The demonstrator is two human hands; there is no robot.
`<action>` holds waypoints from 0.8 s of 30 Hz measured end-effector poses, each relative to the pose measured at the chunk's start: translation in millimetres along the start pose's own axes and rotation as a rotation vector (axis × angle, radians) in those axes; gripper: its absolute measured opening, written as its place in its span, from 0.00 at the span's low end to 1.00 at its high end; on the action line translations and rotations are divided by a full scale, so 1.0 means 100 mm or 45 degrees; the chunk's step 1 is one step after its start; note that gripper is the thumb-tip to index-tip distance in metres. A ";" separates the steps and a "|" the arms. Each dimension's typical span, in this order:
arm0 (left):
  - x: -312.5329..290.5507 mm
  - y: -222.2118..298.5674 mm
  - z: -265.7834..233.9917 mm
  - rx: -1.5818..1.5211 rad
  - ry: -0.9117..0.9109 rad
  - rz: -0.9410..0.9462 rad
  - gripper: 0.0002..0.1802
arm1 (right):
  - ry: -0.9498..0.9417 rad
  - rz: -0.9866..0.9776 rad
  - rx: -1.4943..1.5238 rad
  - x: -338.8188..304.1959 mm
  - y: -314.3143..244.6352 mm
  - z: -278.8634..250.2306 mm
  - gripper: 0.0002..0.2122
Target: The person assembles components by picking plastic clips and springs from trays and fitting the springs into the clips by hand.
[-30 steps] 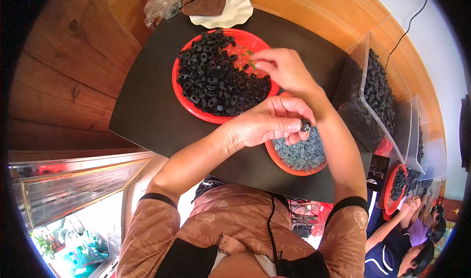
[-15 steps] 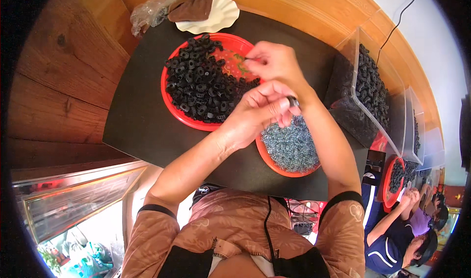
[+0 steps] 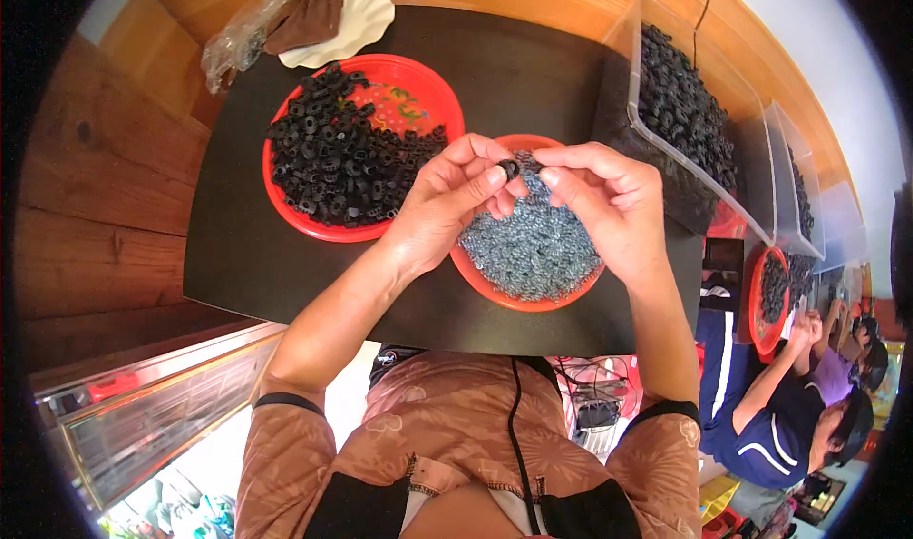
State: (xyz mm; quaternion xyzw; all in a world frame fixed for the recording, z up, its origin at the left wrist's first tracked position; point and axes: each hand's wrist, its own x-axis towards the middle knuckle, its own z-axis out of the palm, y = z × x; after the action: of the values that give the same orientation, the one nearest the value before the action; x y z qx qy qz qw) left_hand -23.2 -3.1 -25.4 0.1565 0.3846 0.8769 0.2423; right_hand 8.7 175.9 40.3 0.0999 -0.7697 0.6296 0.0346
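Between the thumb and fingers of my left hand is a small black plastic piece with a rounded opening. Close beside it, my right hand pinches another small dark piece, mostly covered by the fingertips. Both hands are held over a red round tray heaped with small silvery metal pieces, which look like little springs. To the left lies a larger red tray with a pile of black plastic pieces; its patterned bottom shows at the far right part.
A clear plastic bin full of black pieces stands at the right of the dark table, with more bins beyond. A scalloped white plate, brown cloth and clear plastic bag sit far left. Another person works at right.
My right hand has come back from the larger red tray, bringing a small dark piece to my left hand. The two hands now meet over the silvery pieces. The whole view has shifted somewhat.
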 end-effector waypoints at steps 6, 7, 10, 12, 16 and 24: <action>0.01 -0.04 0.01 0.129 0.000 0.011 0.07 | -0.073 -0.057 -0.008 0.00 0.03 0.04 0.09; 0.01 -0.04 0.00 0.177 -0.007 0.025 0.07 | -0.076 -0.053 -0.006 0.00 0.03 0.03 0.09; 0.00 -0.04 -0.01 0.289 -0.017 0.056 0.06 | -0.107 -0.073 -0.096 0.00 0.02 0.02 0.10; -0.02 -0.04 0.00 0.353 -0.021 0.073 0.06 | -0.132 -0.051 -0.034 0.01 0.03 0.03 0.10; -0.03 -0.05 0.01 0.449 -0.056 0.105 0.05 | -0.132 0.042 0.003 0.01 0.06 0.01 0.10; -0.08 -0.04 0.07 0.534 -0.123 0.047 0.05 | -0.201 0.263 0.233 -0.03 0.13 -0.09 0.12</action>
State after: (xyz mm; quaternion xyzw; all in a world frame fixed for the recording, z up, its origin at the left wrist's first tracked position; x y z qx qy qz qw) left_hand -11.6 -1.2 -24.2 0.2525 0.5436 0.7734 0.2064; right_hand 8.6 187.2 29.1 0.0721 -0.7156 0.6875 -0.1001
